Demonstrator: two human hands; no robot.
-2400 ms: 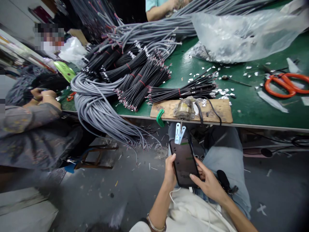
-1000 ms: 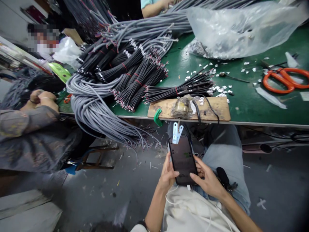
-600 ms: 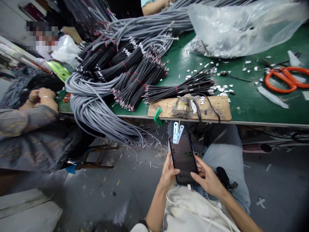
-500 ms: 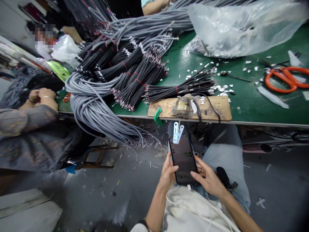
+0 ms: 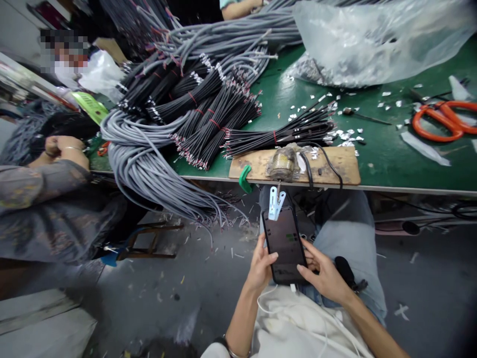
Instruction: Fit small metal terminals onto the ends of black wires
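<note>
One phone point(image 5: 286, 248), just below the surface's point(image 5: 389, 166) near edge — fingers of the left hand point(image 5: 260, 268) and right hand point(image 5: 327, 279) grasping its sides. Left thumb's lower than moments ago, so both thumbs seem within screen reach. Blue clip point(image 5: 273, 205) overlaps its top — black cables point(image 5: 219, 123) beyond.

Black phone point(image 5: 285, 246), pale blue clip point(image 5: 274, 210)
</note>
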